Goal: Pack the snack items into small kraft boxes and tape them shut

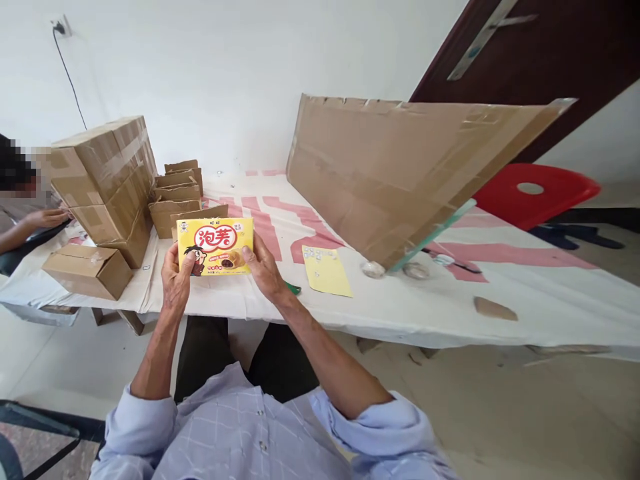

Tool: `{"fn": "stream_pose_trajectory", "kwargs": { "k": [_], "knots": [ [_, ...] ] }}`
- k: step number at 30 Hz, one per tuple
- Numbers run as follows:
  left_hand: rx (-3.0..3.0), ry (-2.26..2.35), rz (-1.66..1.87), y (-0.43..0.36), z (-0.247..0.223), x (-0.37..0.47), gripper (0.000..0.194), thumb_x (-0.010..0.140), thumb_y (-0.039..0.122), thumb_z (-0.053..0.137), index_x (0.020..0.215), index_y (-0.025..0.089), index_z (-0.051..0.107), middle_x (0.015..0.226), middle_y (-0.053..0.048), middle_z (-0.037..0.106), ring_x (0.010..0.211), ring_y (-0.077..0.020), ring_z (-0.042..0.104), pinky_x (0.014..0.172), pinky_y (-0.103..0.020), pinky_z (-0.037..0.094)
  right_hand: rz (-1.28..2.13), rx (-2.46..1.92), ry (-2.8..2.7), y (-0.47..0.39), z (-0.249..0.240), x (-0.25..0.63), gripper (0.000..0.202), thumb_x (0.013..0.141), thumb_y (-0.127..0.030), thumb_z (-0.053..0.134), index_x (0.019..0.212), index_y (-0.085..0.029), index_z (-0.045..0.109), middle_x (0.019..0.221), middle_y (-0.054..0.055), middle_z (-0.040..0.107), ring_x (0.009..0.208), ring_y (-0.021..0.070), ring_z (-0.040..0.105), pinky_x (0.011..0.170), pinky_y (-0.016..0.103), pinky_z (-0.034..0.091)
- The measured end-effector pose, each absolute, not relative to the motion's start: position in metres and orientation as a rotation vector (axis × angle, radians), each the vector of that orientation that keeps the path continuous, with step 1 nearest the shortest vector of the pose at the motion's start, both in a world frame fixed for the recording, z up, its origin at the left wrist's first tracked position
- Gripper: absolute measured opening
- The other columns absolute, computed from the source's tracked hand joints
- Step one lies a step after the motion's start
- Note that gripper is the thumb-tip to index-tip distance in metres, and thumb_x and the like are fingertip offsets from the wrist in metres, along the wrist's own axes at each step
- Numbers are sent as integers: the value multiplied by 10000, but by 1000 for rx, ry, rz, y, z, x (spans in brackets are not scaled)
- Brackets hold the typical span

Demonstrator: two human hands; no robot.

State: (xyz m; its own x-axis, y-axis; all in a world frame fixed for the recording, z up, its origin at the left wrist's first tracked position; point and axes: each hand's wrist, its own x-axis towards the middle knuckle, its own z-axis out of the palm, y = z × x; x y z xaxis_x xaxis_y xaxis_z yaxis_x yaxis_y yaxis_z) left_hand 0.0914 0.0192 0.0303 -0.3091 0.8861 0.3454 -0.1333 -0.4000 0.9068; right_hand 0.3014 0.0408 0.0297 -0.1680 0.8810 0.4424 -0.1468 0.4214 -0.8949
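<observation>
A yellow snack box with red Chinese lettering and a cartoon face is held up over the table's near edge. My left hand grips its left end, thumb on the front face. On the right end is my right hand, its thumb also pressed on the front. Both hands' other fingers are mostly hidden behind the box. Just behind it stands a row of open cardboard pieces. A green object, partly hidden by my right wrist, lies on the table.
Stacked cardboard cartons and a single carton stand left, near another person's hand. Right of my hands lies a yellow sheet. A large cardboard panel leans beyond, with tape rolls at its foot and a red chair behind.
</observation>
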Motion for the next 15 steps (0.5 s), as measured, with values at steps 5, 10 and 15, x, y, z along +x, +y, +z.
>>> {"fn": "stream_pose_trajectory", "kwargs": {
  "k": [5,10,15],
  "knots": [
    [1128,1112,1594,21,5,90,721,796,756,853,1230,198,715,1024,-76,801,803,-194,753,675,-300,645,1082,-842,-1393,56,-6,295,875,947,-875,546,1611,-306,537,1344,113,767,1070,311,775,709,409,711],
    [1002,1183,1482,21,-29,83,710,738,750,870,1156,190,742,1079,-100,806,872,-224,763,647,-305,643,1133,-983,-1338,58,-46,293,824,921,-821,556,1538,-277,582,1175,103,789,885,238,755,549,283,628],
    [944,1234,1438,20,-58,85,640,769,708,861,1120,185,749,1073,-110,805,900,-239,773,613,-292,623,1204,-1069,-1307,54,-71,292,843,879,-773,576,1510,-215,589,1239,126,785,921,239,758,535,253,603]
  ]
}}
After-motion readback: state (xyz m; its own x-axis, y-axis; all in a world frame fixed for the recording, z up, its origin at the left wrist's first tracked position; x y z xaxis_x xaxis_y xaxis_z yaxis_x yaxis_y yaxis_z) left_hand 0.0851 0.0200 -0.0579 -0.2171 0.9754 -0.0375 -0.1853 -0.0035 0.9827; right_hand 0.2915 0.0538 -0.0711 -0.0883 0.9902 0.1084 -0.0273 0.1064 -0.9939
